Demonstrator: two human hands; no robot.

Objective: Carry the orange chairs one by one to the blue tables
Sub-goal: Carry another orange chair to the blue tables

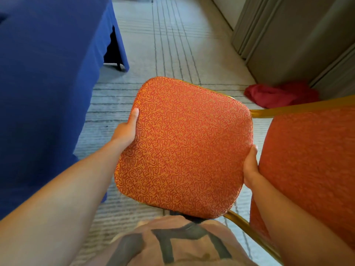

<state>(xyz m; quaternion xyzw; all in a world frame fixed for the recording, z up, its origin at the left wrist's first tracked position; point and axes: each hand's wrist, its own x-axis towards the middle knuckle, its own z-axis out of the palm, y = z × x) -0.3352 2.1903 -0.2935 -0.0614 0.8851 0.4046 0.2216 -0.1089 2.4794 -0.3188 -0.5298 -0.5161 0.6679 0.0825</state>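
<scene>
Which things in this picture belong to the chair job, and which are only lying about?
For the job: orange chair, gripped at the seat by left hand and right hand; blue table.
Lying about: red cloth on the carpet.

Between left grip and right grip, the chair seat is matt woven cloth; the frame beyond it is glossy gold metal.

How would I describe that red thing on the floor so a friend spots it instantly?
Start at the beige wall panels on the right; at their foot, on the carpet, lies a crumpled red cloth. Unlike the patterned orange chair nearby, it is plain and shapeless.
</scene>
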